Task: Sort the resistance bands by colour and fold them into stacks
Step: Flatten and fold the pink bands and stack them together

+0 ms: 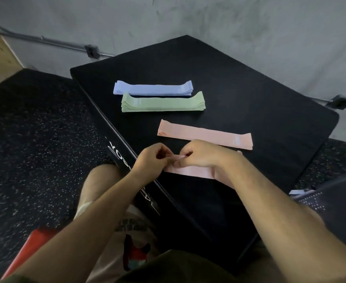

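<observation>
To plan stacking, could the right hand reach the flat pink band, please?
Probably yes: the flat pink band lies just beyond the right hand, nothing between, though that hand pinches a second pink band.

My right hand (204, 154) and wrist cover much of the pink band (190, 171) I'm pinching, so I can't see its right end. At 4 o'clock a pale blue scrap (295, 192) sits half hidden behind a blurred dark shape (335, 197). At 7 o'clock a red object (28, 248) runs off the edge. The white lettering (113, 149) on the side of the tabletop (249, 94) is partly behind my left hand (151, 158) and unreadable.
</observation>
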